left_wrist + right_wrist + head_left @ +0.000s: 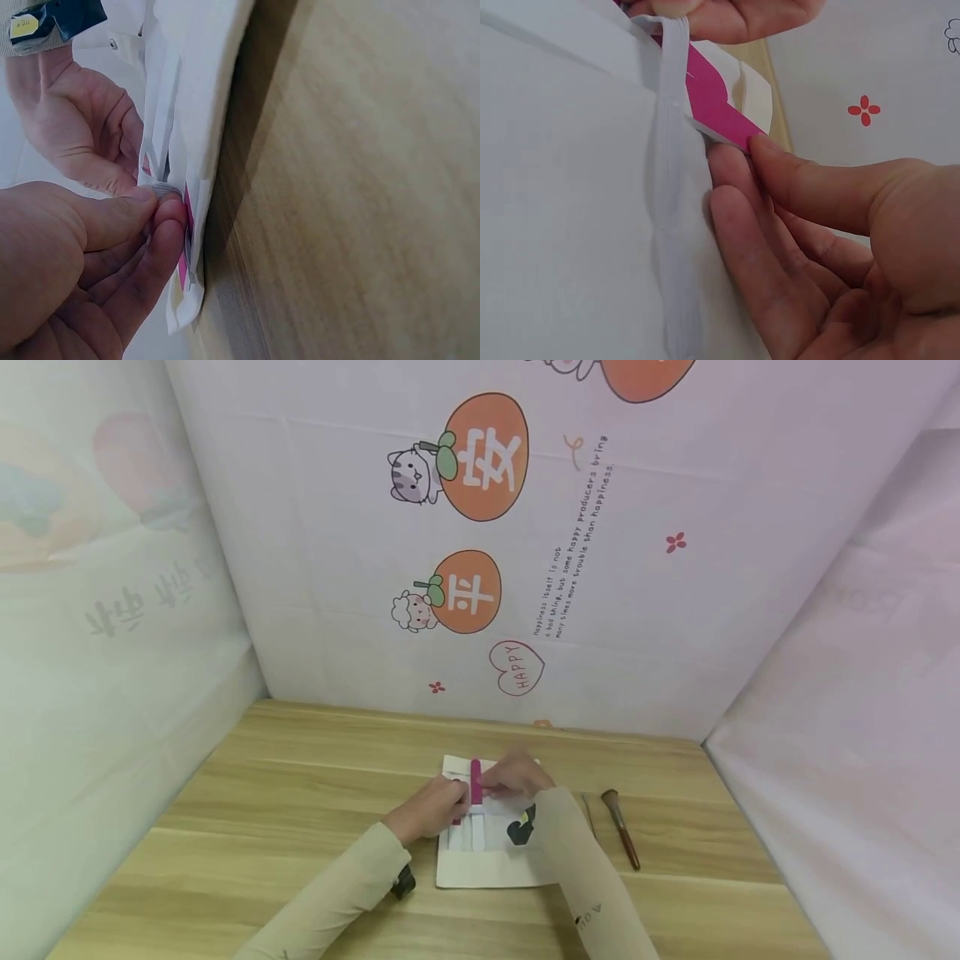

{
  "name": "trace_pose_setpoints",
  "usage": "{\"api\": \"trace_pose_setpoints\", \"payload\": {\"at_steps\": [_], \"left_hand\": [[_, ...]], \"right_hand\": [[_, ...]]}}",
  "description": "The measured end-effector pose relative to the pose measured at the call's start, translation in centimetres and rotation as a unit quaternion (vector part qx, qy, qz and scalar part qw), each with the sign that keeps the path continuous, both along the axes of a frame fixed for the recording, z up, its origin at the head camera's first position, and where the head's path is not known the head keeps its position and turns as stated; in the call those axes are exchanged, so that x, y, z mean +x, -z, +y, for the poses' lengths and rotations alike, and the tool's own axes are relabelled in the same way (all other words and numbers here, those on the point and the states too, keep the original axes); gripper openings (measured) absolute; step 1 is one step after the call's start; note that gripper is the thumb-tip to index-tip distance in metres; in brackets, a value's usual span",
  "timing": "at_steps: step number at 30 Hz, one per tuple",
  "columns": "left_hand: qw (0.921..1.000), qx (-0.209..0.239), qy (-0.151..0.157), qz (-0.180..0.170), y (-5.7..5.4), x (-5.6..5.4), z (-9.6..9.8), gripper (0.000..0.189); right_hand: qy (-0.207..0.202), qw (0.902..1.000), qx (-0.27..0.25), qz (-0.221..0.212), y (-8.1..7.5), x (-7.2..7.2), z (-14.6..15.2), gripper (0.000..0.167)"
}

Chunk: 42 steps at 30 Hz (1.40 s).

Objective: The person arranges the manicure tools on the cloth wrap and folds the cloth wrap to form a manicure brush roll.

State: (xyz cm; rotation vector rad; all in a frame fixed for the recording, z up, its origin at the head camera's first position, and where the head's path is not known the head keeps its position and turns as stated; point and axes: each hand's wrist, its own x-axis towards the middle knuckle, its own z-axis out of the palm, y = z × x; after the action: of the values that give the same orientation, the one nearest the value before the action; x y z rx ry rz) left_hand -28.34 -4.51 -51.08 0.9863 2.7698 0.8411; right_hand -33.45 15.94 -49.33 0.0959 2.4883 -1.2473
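Observation:
A white fabric case (487, 870) lies opened flat on the table, with white elastic bands (676, 150) across it. My left hand (433, 808) pinches one elastic band between thumb and finger, as the left wrist view shows close up. Between the thumb and fingers of my right hand (517, 774) is the edge of a flat magenta strip (476, 777) with a rounded end. The lower part of this strip goes in at the elastic band. Another magenta piece (457, 820) lies to its left in the case, mostly covered by my left hand.
To the right of the case, a brush (621, 831) with a brown handle and a thin tool (588, 810) lie on the wooden table (315, 777). White printed cloth walls (337, 568) enclose the table at the back and both sides.

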Motion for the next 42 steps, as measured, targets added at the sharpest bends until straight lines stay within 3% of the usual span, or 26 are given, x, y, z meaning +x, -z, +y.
{"api": "trace_pose_setpoints", "payload": {"at_steps": [7, 16, 24, 35, 42], "left_hand": [[1.0000, 0.003, -0.002, -0.006, -0.1, 0.0, 0.0, 0.014], [1.0000, 0.002, -0.001, -0.001, -0.1, 0.2, 0.0, 0.014], [1.0000, 0.003, 0.002, 0.002, -0.3, 0.2, 0.1, 0.020], [0.9999, -0.003, 0.002, 0.012, -0.2, 0.3, 0.0, 0.016], [0.9998, -0.009, 0.001, 0.016, 0.0, 0.2, -0.1, 0.015]], "right_hand": [[-0.031, 0.9995, 0.001, -0.009, -0.3, 0.9, -0.2, 0.015], [0.004, 0.9954, 0.079, 0.053, -0.1, 0.0, -1.2, 0.024], [-0.008, 0.9983, -0.019, 0.055, 0.3, -0.1, -0.8, 0.009], [-0.013, 0.9990, -0.039, 0.016, 0.0, 1.2, -0.1, 0.012], [-0.013, 0.9997, -0.019, 0.006, -0.1, 1.5, 0.0, 0.012]]}}
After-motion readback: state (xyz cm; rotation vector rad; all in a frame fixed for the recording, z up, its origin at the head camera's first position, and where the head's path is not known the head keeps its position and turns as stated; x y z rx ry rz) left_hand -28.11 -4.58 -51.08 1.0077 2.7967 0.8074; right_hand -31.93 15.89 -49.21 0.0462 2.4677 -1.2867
